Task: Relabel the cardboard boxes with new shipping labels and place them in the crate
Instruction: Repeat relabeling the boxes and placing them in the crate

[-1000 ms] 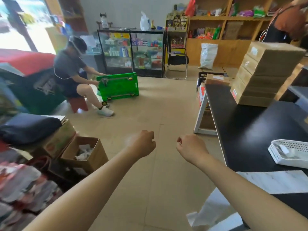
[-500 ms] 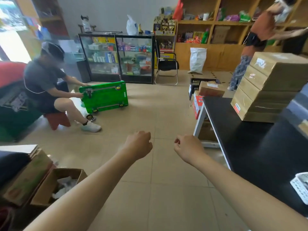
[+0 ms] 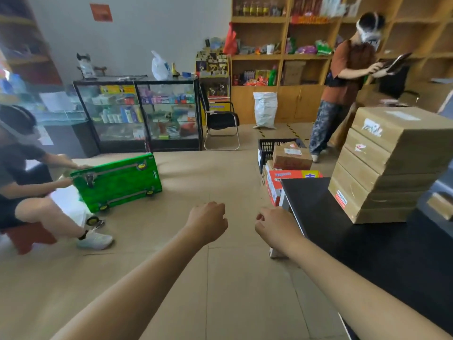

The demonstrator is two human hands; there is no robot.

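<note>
Five flat cardboard boxes (image 3: pixel 392 165) sit stacked on the far right part of my black counter (image 3: pixel 382 253), the pile leaning a little, with torn label patches on the upper ones and a red sticker on the lowest. Beyond the counter's far left corner, on the floor, stands a black crate (image 3: pixel 267 149) with a smaller labelled box (image 3: pixel 291 157) resting partly in front of it, on top of a red-and-white carton (image 3: pixel 282 182). Farther left on the floor, a seated person (image 3: pixel 27 182) holds a green trolley (image 3: pixel 117 182) tipped on its edge. Another person (image 3: pixel 343 94) stands by the wooden shelves (image 3: pixel 306 57) at the back, holding something dark and flat. A glass display case (image 3: pixel 142 114) and a black chair (image 3: pixel 220 121) line the rear wall. My left hand (image 3: pixel 208 223) and right hand (image 3: pixel 274 228) hang out over the floor, near each other but not touching, both with fingers curled in and holding nothing, the right one just beside the counter's near left edge.
</note>
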